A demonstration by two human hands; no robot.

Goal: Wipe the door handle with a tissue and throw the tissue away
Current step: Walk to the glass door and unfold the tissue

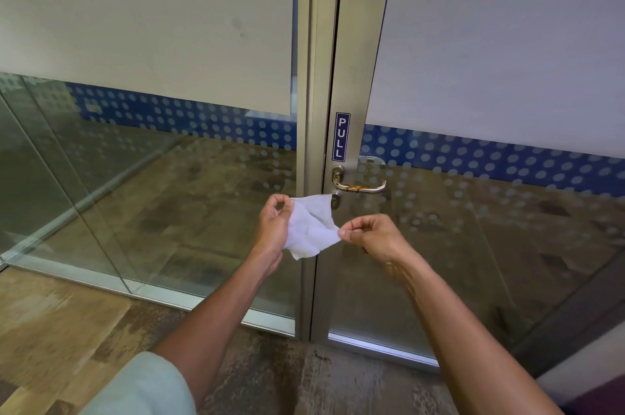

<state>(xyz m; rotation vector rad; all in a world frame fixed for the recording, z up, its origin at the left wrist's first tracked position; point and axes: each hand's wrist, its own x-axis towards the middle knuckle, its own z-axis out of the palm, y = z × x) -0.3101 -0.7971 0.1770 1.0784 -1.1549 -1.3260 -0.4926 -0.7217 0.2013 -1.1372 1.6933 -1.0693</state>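
Grip: both hands pinch the tissue (311, 228) by opposite corners; the left hand (274, 223) has thumb and forefinger closed on its upper left corner, the right hand (370, 233) on its right corner, other fingers loosely curled.
Tissue: stretched slackly between the hands, crumpled, its lower corner hanging free, held in the air in front of the door frame.
Door handle (358, 182): metal lever on the glass door (490, 245), just above the tissue and apart from it, below the PULL sign (341, 137).
Step in hand: likely opening or folding the tissue before wiping.
Doing it well: fold it into a pad, wrap it round the lever, rub along the full length including the underside and the base near the frame.
Bin: none in view.
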